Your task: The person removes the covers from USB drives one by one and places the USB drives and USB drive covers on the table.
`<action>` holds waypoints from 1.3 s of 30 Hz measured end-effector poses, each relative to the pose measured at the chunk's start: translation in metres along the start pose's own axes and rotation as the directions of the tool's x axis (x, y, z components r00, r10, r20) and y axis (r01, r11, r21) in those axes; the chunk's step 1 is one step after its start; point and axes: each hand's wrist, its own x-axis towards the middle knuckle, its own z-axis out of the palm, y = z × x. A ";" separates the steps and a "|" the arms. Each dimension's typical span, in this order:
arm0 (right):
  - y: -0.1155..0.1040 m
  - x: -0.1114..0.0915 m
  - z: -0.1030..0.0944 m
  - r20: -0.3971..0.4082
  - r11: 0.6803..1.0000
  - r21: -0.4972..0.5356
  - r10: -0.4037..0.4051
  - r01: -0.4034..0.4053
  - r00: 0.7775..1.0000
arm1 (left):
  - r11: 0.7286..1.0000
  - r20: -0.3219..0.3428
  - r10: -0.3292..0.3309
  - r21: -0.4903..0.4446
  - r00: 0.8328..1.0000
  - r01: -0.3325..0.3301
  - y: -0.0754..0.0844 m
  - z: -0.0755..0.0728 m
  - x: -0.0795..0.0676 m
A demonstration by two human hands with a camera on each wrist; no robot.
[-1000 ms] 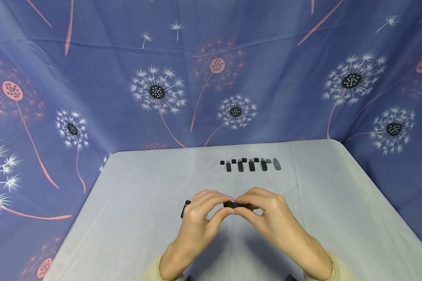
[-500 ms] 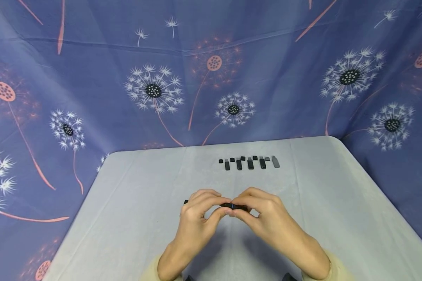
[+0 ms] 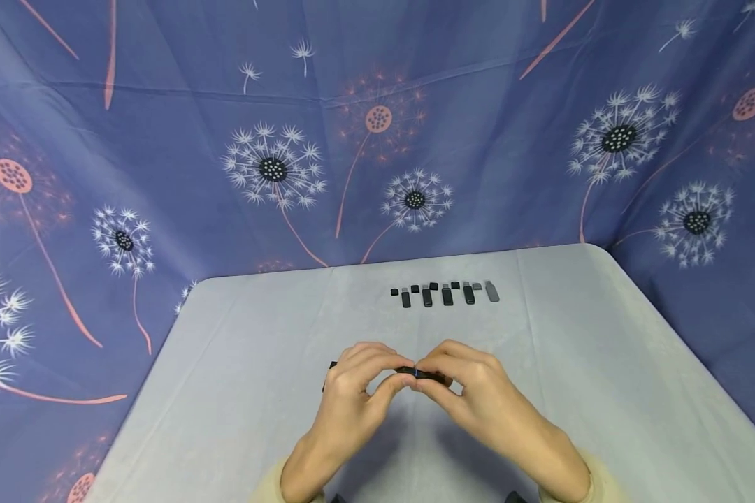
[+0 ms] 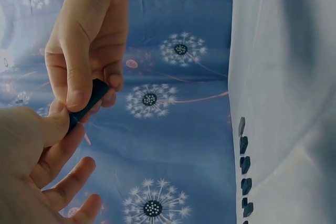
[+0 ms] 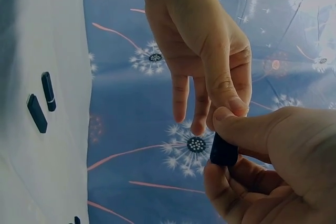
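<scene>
Both hands meet above the table in the head view, at a small black USB flash drive point(image 3: 429, 376). My left hand point(image 3: 355, 388) pinches its left end between thumb and index finger. The right hand point(image 3: 478, 381) pinches the right end with thumb and fingers. A thin blue line shows on the drive where the fingertips come together. Much of the drive is covered by fingers; the right wrist view shows its flat black end point(image 5: 224, 151) sticking out from the right hand's grip. In the left wrist view, the left hand's other fingers point(image 4: 71, 182) spread loosely away.
Several uncapped flash drives point(image 3: 447, 295) stand in a row toward the table's back, with small caps point(image 3: 434, 286) beside them; the rightmost drive point(image 3: 491, 291) is grey. Two closed black sticks point(image 5: 37, 113) lie left of the hands, mostly hidden behind the left hand in the head view.
The pale and blue gap seen on the held drive a second ago has narrowed to a thin blue line. Both hands keep their grip nearly in place; the head view shifts slightly.
</scene>
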 end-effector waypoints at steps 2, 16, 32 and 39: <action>0.000 -0.001 0.002 0.016 1.000 0.009 0.000 0.000 1.000 | 1.000 0.014 -0.009 0.011 1.000 0.009 0.000 -0.002 -0.002; -0.007 -0.006 0.004 0.083 0.999 0.023 0.040 -0.042 0.996 | 0.999 0.047 -0.023 0.036 0.999 0.022 -0.002 -0.007 -0.008; -0.010 -0.007 0.005 0.153 0.999 -0.025 0.045 -0.042 0.987 | 1.000 0.021 -0.007 -0.020 1.000 0.008 -0.004 -0.004 -0.015; -0.011 0.001 0.006 0.144 0.994 -0.051 0.108 -0.102 0.984 | 0.998 -0.027 -0.003 -0.058 1.000 0.001 -0.007 -0.005 -0.011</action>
